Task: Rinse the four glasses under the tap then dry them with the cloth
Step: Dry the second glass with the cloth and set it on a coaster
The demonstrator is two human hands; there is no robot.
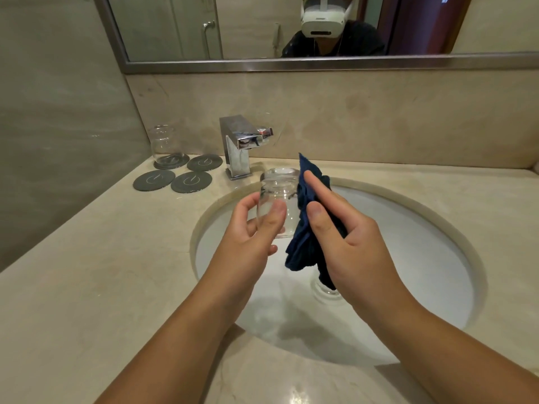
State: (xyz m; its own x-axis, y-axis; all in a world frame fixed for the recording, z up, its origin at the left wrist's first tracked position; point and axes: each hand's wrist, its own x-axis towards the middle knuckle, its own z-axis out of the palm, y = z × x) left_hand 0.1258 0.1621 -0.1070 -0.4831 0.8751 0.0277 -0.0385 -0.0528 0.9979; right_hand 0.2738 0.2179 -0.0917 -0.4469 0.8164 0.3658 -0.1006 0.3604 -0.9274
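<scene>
Over the white sink basin [423,258] my left hand [250,234] grips a clear glass [280,196], its mouth pointing away from me. My right hand [347,228] holds a dark blue cloth [303,243] and presses it against the right side of that glass, index finger straight along the cloth. A second clear glass [166,144] stands upside down on the back-left grey coaster [172,163]. The chrome tap [239,144] stands behind the basin; no water is visible running from it.
Three more round grey coasters [204,162] [150,180] [191,182] lie bare on the beige marble counter [87,272] left of the tap. A mirror [262,27] hangs above the backsplash. A wall closes the left side.
</scene>
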